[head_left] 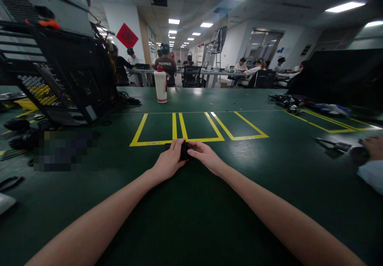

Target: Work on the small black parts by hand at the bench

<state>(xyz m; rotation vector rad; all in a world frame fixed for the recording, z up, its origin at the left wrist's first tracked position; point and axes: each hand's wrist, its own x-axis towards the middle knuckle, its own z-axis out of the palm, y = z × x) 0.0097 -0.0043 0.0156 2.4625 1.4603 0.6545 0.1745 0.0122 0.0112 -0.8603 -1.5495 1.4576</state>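
The left hand [168, 161] clamps a black object [183, 151] at the table [185, 214]; the right hand [207, 158] touches its edge, grip unclear.

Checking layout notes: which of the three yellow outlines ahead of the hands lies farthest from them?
The right outline: its near edge starts right of the right hand, while the left outline and middle outline come close to the left hand.

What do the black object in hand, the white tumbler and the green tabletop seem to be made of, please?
Black object: perhaps plastic, dark and matte-looking, but mostly covered.
White tumbler: plastic or painted metal; its pale surface looks smooth and even.
Green tabletop: possibly a vinyl or rubber covering, satin, judging by its soft, blurred glare.
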